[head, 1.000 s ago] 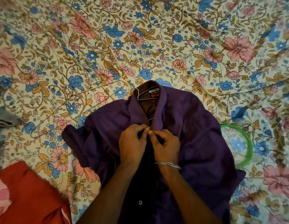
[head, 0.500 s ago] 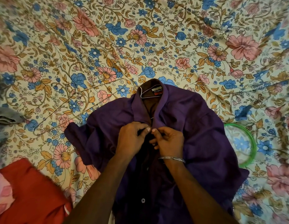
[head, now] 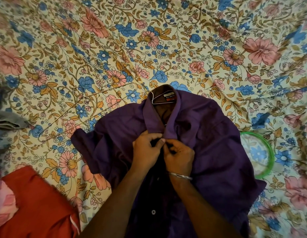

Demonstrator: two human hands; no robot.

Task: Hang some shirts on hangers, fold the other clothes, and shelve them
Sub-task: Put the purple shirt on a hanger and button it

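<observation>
Both hands met just below the collar of the purple shirt (head: pixel 209 148): the left hand (head: pixel 146 150) and the right hand (head: pixel 179 157) each pinched the shirt's front edges together, fingers curled. That shirt lay face up near the middle of the floral bedsheet (head: pixel 166 40), a wire hanger (head: pixel 151 98) showing inside its collar. Left of it lay a spare wire hanger (head: pixel 77 115); a green hoop (head: pixel 267 152) lay at its right.

Purple shirt (head: pixel 209 148) with brown inner collar and a white-and-red label (head: pixel 170 97); cream bedsheet (head: pixel 166 40) printed with pink and blue flowers and tan leaves; green ring (head: pixel 267 152); red cloth (head: pixel 37 203); grey cloth (head: pixel 8 120); silver hanger (head: pixel 77 115).
</observation>
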